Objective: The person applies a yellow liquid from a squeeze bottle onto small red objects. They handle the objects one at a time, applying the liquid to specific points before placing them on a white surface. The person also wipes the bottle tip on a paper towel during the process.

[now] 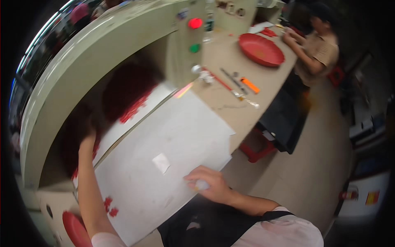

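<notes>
My left hand (89,131) reaches into the shadowed opening of a pale green machine (103,37). Its fingers are lost in the dark, close to a heap of small red pieces (133,109) on a white surface inside. Over the near edge of a large white sheet (173,123), my right hand (214,185) is closed round a small whitish rounded object (201,185), whose kind I cannot make out. A small white paper square (161,163) lies on the sheet to the left of that hand. A few red pieces (110,208) rest near the sheet's left end.
A red button (195,23) and a green button (194,48) sit on the machine's front. Rightward lie an orange-handled cutter (250,85), a red pen-like stick (218,79) and a red round tray (261,50). A black crate (284,119) stands beside the table; another person sits beyond.
</notes>
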`<action>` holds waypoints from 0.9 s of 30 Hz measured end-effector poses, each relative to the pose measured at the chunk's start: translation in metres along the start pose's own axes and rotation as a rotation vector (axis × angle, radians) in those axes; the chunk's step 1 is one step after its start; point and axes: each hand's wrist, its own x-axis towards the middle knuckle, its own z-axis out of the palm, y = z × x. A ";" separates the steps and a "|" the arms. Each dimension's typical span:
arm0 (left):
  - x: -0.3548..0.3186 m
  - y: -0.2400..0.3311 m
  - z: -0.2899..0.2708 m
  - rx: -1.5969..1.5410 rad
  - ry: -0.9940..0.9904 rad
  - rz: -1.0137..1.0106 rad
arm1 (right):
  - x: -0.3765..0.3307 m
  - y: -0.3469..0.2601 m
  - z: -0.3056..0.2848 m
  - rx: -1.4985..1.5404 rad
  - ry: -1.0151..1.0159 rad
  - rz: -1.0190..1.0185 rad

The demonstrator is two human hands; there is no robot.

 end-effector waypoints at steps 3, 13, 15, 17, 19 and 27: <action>0.026 0.007 0.019 0.198 -0.047 0.042 | -0.005 0.011 -0.015 0.013 0.015 0.013; 0.021 -0.023 0.060 -0.082 0.113 -0.085 | -0.016 0.007 -0.013 0.091 0.046 0.061; 0.001 -0.032 0.054 -0.276 0.061 -0.080 | -0.016 0.004 -0.015 0.089 0.049 0.094; -0.014 -0.014 0.007 -0.607 -0.067 -0.218 | -0.017 0.003 -0.017 0.097 0.041 0.116; -0.033 0.056 -0.074 -1.067 -0.223 -0.492 | -0.022 0.008 -0.019 0.095 0.041 0.148; -0.180 0.157 -0.160 -2.056 -0.145 -0.812 | -0.013 0.003 -0.006 0.174 0.001 -0.037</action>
